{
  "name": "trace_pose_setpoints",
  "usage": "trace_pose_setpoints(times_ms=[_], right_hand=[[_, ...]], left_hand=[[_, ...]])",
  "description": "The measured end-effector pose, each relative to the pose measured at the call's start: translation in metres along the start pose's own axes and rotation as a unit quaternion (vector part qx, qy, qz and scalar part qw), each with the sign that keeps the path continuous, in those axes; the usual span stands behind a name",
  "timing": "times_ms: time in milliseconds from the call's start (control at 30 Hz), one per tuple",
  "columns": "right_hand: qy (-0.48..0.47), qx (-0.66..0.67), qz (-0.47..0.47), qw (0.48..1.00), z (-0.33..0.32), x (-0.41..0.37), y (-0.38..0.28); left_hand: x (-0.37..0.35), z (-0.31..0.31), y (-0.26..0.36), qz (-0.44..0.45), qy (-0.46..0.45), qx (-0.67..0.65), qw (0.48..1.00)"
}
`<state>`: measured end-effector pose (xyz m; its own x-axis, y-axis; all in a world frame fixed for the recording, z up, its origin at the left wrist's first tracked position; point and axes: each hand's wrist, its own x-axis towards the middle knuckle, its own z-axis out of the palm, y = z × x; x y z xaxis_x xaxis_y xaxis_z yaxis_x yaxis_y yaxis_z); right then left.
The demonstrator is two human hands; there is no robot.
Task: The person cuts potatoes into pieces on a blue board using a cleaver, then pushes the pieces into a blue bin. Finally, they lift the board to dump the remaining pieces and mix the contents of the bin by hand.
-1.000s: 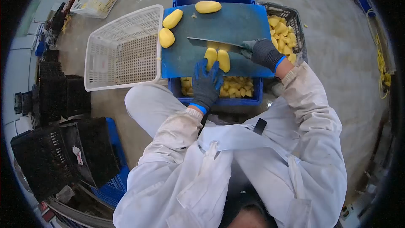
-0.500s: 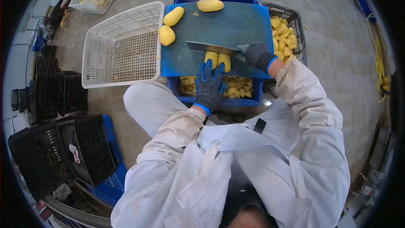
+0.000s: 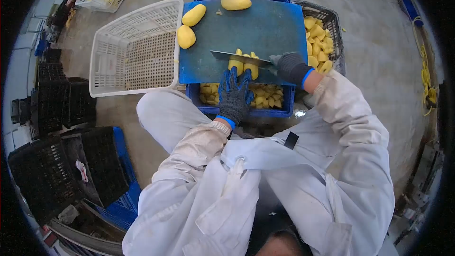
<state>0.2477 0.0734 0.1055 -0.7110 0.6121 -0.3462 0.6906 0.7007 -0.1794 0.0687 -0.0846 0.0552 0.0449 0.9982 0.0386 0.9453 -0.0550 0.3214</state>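
Note:
My right hand [image 3: 290,68], in a dark glove, grips the handle of a broad-bladed kitchen knife [image 3: 222,56]. Its blade lies across two peeled potatoes [image 3: 235,63] set side by side on the blue cutting board [image 3: 204,68]. Small tips of both potatoes show beyond the blade. With gloved fingertips, my left hand [image 3: 234,96] holds the near ends of these potatoes against the board. Three more whole peeled potatoes lie on the board: one at the back [image 3: 236,3], two by its left edge [image 3: 194,15]. Whether the blade touches the board is hidden.
Under the board is a blue bin [image 3: 208,109] with cut potato pieces [image 3: 268,98]. A dark crate [image 3: 337,33] of potato chunks stands to the right, a white crate [image 3: 102,66] to the left. Black crates [image 3: 42,170] stand farther left.
The knife has come slightly nearer over the two potatoes, and their far tips now show past the blade. My left hand has stayed on them.

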Motion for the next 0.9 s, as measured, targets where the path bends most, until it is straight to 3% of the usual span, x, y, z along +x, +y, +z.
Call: trace_pose_setpoints(times_ms=[100,200,400,800,900], right_hand=[[0.036,0.010,0.016,0.999,0.016,0.015,-0.005],[0.174,0.037,-0.026,0.984,0.010,0.008,-0.012],[-0.021,-0.008,0.040,0.999,-0.044,-0.037,-0.022],[-0.030,0.028,0.046,0.998,0.013,-0.017,-0.031],[0.046,0.177,0.052,0.982,0.014,-0.027,-0.030]], left_hand=[[-0.001,-0.002,0.002,0.003,0.010,0.001,1.000],[0.001,-0.003,0.000,0.012,0.027,-0.003,1.000],[-0.007,-0.001,0.000,0.015,0.035,-0.028,0.999],[-0.007,-0.003,-0.004,0.010,0.024,-0.052,0.998],[-0.003,0.000,-0.005,0.007,0.022,-0.053,0.998]])
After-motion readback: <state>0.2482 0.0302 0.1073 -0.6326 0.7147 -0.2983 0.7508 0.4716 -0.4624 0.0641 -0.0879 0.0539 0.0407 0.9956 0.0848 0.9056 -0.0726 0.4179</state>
